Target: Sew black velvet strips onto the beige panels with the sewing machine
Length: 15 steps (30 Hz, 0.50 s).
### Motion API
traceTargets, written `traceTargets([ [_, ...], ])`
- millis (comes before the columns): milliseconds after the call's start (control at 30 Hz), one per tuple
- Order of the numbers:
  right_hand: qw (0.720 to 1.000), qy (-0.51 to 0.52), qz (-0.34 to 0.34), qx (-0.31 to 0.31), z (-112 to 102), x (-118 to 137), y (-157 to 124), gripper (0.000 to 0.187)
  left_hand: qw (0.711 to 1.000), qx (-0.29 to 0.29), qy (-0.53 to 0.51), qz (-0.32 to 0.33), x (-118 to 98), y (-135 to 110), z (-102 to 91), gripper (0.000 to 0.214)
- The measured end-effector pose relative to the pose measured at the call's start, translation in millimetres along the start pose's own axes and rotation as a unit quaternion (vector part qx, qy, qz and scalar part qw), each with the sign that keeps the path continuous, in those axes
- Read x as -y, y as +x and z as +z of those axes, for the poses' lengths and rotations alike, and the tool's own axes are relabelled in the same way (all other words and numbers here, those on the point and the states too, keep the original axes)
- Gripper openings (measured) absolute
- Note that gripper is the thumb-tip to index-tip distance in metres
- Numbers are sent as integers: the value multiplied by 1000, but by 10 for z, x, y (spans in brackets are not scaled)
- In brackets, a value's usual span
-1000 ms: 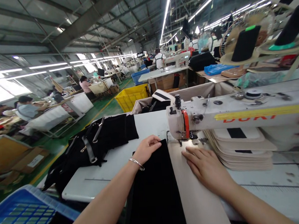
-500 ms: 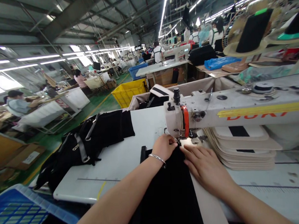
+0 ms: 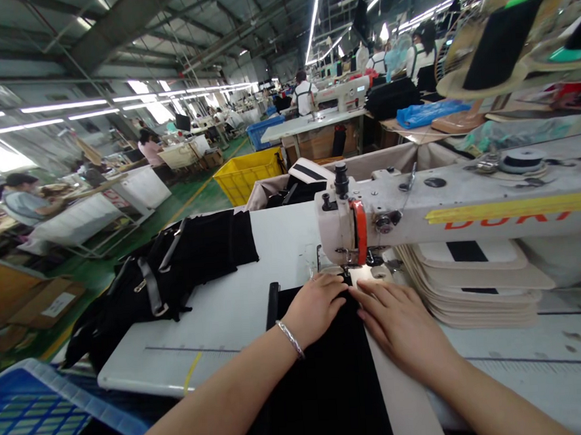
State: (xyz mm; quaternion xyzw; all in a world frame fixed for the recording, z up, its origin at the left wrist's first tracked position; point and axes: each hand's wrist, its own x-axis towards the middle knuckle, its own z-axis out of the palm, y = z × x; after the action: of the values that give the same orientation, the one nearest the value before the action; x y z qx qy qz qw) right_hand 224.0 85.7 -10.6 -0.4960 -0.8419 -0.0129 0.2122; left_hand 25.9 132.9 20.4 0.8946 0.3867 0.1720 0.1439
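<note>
Flat on the black fabric (image 3: 329,366) rests my left hand (image 3: 316,309), its fingers stretched toward the needle area. My right hand (image 3: 400,322) lies open, fingers extended over the seam between the black fabric and a pale strip (image 3: 405,401). Just beyond both sets of fingertips is the head of a white sewing machine (image 3: 335,224) with an orange band. A dark bar-like edge (image 3: 272,305) runs along the fabric's left side. The needle and presser foot are too small to make out clearly.
Black fabric pieces with grey straps (image 3: 199,252) lie on the table's left. Pale panels with black patches (image 3: 476,285) are stacked under the machine arm. A blue basket (image 3: 50,396) stands lower left; a yellow crate (image 3: 248,174) sits beyond. Co-workers sit farther back.
My left hand has gone from pinching near the needle to lying flatter, slightly back on the fabric. My right hand stays nearly in place. The view has shifted a little.
</note>
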Motion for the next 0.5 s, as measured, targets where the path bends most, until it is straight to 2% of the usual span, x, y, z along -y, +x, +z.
traceTargets([
  [233, 1000, -6, 12, 7, 4, 23, -3, 42, 1000, -16, -11, 0, 112, 0, 75, 28],
  [500, 1000, -5, 14, 6, 27, -4, -18, 40, 1000, -14, -8, 8, 94, -4, 73, 28],
])
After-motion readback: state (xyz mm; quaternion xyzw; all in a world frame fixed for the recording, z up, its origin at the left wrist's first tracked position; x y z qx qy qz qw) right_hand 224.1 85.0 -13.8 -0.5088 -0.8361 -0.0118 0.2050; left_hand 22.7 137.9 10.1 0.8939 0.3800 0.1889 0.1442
